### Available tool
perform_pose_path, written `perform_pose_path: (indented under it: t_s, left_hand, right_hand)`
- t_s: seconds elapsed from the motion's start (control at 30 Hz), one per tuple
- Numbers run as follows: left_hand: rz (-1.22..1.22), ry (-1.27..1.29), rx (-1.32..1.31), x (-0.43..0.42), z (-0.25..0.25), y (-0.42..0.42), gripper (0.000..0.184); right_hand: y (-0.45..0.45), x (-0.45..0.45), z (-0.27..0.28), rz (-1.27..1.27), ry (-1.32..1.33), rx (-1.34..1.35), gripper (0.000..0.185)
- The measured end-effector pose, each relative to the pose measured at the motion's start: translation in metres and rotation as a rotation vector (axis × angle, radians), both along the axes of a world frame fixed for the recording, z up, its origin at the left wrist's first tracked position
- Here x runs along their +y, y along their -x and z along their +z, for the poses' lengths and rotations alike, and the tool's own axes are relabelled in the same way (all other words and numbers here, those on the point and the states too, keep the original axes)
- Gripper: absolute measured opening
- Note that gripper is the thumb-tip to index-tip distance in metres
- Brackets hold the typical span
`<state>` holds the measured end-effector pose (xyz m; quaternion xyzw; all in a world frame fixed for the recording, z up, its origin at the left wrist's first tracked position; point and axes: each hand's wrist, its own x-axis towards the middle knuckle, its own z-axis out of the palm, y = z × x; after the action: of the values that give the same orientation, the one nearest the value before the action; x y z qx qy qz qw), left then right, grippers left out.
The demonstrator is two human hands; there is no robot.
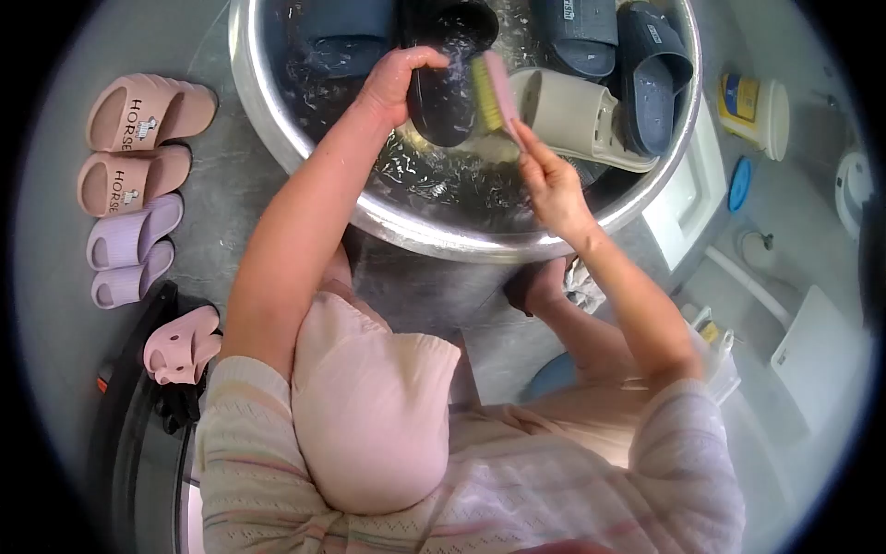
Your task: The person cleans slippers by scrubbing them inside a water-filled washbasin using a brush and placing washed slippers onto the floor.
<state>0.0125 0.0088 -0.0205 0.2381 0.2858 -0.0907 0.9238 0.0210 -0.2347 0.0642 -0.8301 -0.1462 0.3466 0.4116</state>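
A black slipper (445, 92), sole end toward me, is held over the water by my left hand (399, 81), whose fingers are closed on its left edge. My right hand (554, 185) grips the handle of a pink brush (499, 88) with yellow-green bristles. The bristles face left, close to the slipper's right side. Both are inside a large round metal basin (415, 238) with water in it. A beige slipper (568, 115) lies to the right of the brush. Dark blue slippers (651, 88) rest at the basin's right side, and another (346, 37) is at the upper left.
Brown slippers (166, 103), lilac slippers (138, 222) and a pink slipper (185, 346) stand at the left. Right of the basin are a white tray (683, 198), a yellow-labelled tub (773, 120) and a blue lid (740, 184). My knees and feet are below the basin.
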Motion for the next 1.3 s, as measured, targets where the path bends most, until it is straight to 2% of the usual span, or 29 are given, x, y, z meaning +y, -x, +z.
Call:
perform_pose_path:
  t_s: [0.07,0.2,0.3,0.33,0.47,0.57,0.6,0.7,0.83,0.87,0.97,1.03,1.1,1.2,1.23,1.3]
  left_hand:
    - [0.006,0.083,-0.019,0.007,0.006,0.0,0.012]
    - [-0.082,0.152,-0.041,0.002,0.011,0.006,0.02]
    - [-0.204,0.195,-0.093,-0.004,0.014,0.006,0.023]
    - [-0.236,0.207,-0.105,-0.005,0.014,0.006,0.024]
    - [-0.178,0.083,-0.093,-0.003,0.01,0.005,0.03]
    - [-0.091,-0.405,0.01,-0.009,0.007,0.005,0.054]
    - [0.026,-0.583,0.065,-0.014,0.005,0.003,0.075]
    - [0.118,-0.855,0.077,-0.018,0.001,-0.002,0.084]
    - [0.173,-0.47,-0.046,-0.01,0.026,0.001,0.097]
    - [0.104,-0.488,-0.083,-0.003,0.029,0.001,0.107]
    - [0.164,-0.81,0.008,-0.008,-0.001,-0.005,0.095]
    - [0.08,-1.135,0.118,-0.013,0.029,-0.009,0.098]
    - [0.086,-1.018,-0.007,-0.007,0.035,-0.013,0.084]
    - [0.066,-0.423,0.094,0.006,0.028,-0.008,0.051]
    - [0.05,-0.243,0.076,0.012,0.02,-0.004,0.058]
    - [0.033,-0.085,0.015,0.02,0.007,-0.002,0.05]
  right_hand:
    - [-0.003,0.003,0.014,-0.343,-0.117,0.452,0.043]
    - [-0.004,0.031,0.015,-0.491,-0.209,0.556,0.059]
    - [-0.026,0.056,-0.002,-0.457,-0.392,0.513,0.061]
    - [-0.033,0.065,0.012,-0.42,-0.265,0.55,0.062]
    - [-0.039,0.08,0.0,-0.417,-0.344,0.428,0.064]
    - [-0.046,0.075,-0.03,-0.404,-0.329,0.051,0.067]
    - [-0.052,0.087,-0.035,-0.247,-0.381,-0.293,0.073]
    - [-0.04,0.089,-0.016,-0.054,0.228,-0.548,0.076]
    - [-0.039,0.102,-0.026,-0.034,0.19,-0.59,0.075]
    - [-0.043,0.102,-0.027,-0.069,0.165,-0.553,0.075]
    - [-0.049,0.102,-0.034,-0.058,0.192,-0.573,0.079]
    - [-0.038,0.108,-0.028,0.019,0.237,-0.616,0.082]
    - [-0.025,0.114,-0.015,0.054,0.211,-0.541,0.087]
    - [-0.022,0.111,-0.022,-0.038,-0.141,-0.316,0.076]
    - [-0.024,0.11,-0.03,-0.097,-0.27,-0.241,0.07]
    - [-0.037,0.101,-0.032,-0.184,-0.16,-0.029,0.056]
